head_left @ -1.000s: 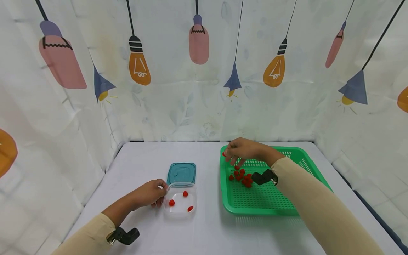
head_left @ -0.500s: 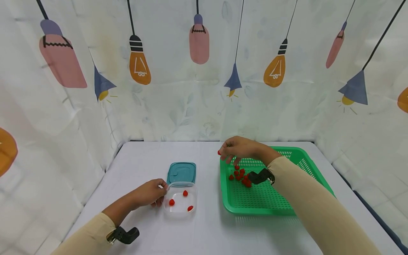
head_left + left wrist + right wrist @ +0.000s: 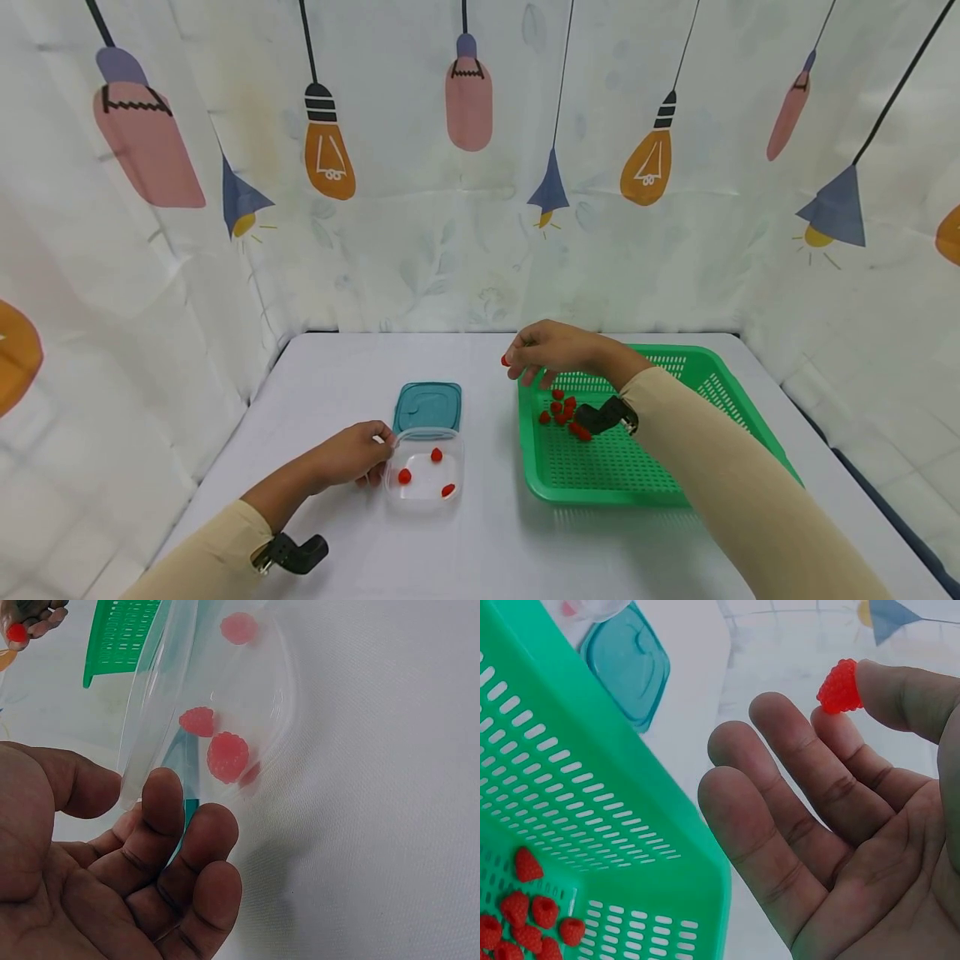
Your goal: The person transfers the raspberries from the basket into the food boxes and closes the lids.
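Note:
Between thumb and index finger, my right hand (image 3: 551, 348) pinches a raspberry (image 3: 841, 687), the other fingers spread loosely. It is raised over the left rim of a green basket (image 3: 615, 496), where several raspberries (image 3: 561, 410) lie in a cluster. My left hand (image 3: 360, 454) grips the rim of a clear plastic container (image 3: 423, 500) at its left side, thumb and index finger on the wall in the left wrist view. Three raspberries (image 3: 227, 757) sit apart from each other inside that container.
A teal lid (image 3: 427, 406) lies flat right behind the clear container. White cloth covers the table (image 3: 487, 550), and a printed curtain (image 3: 420, 275) closes off the back and sides. The basket's raised rim stands on the right half of the table.
My right hand has moved left with the raspberry, from above the basket's inside to just past its left rim. The left hand and the container have stayed put.

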Demonstrator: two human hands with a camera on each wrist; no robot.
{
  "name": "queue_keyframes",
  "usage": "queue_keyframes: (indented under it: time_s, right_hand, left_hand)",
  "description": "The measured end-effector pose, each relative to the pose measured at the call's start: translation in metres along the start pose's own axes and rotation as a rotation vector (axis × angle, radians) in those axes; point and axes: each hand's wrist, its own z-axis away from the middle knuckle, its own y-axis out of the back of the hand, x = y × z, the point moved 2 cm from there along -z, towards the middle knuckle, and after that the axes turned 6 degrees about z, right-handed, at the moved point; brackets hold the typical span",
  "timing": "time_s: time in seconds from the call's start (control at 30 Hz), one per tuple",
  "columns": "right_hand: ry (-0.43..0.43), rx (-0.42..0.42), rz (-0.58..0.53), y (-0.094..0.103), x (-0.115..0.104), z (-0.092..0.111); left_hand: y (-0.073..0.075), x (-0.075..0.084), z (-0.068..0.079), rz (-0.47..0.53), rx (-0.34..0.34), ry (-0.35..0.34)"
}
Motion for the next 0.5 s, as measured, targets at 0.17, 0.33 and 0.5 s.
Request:
queue_keyframes:
  time_s: [0.17, 0.33, 0.5]
  right_hand:
    - [0.008, -0.008, 0.004, -0.003, -0.003, -0.003]
    - [0.016, -0.021, 0.011, -0.008, -0.008, -0.006]
    - [0.013, -0.027, 0.015, -0.012, -0.011, -0.01]
  left_hand:
    - [0.0, -0.001, 0.0, 0.001, 0.001, -0.002]
    - [0.001, -0.003, -0.001, -0.007, 0.0, 0.002]
    - [0.001, -0.004, -0.001, -0.003, 0.0, -0.003]
